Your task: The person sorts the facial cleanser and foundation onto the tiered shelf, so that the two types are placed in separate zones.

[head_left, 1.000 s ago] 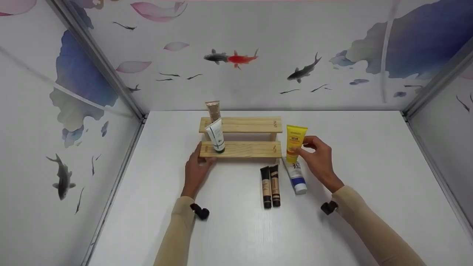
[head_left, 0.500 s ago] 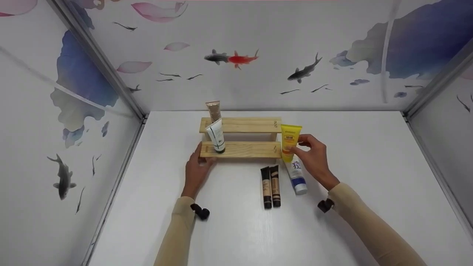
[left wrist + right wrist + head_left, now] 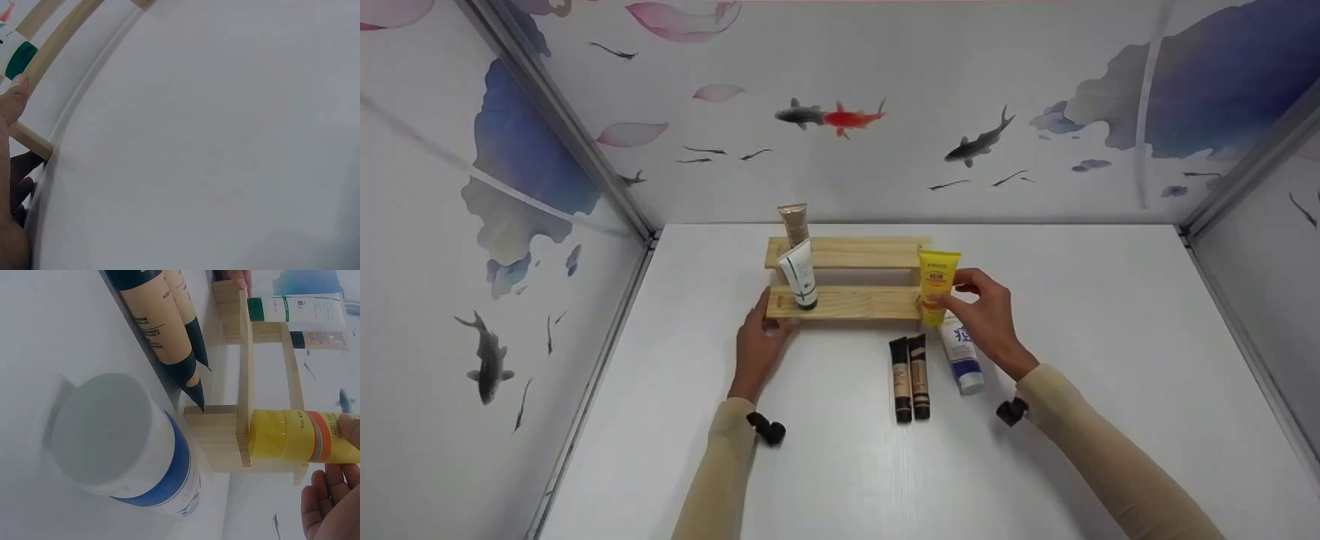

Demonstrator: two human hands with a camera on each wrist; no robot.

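My right hand pinches a yellow squeeze tube, cap down, at the right end of the lower step of a two-step wooden rack. In the right wrist view the yellow tube's cap is at the step's surface; I cannot tell whether it bears weight there. My left hand grips the rack's left end, its thumb at the front edge. A white tube with a dark green cap stands on the lower step's left side. Behind it a brown-gold tube stands on the upper step.
Two black-and-beige tubes lie side by side on the white table in front of the rack. A white-and-blue tube lies right of them, below my right hand. Printed panels enclose the table at the back and sides.
My right hand has carried the yellow tube leftward, from beside the rack to the right end of its lower step. The left hand and the rack have stayed in place.
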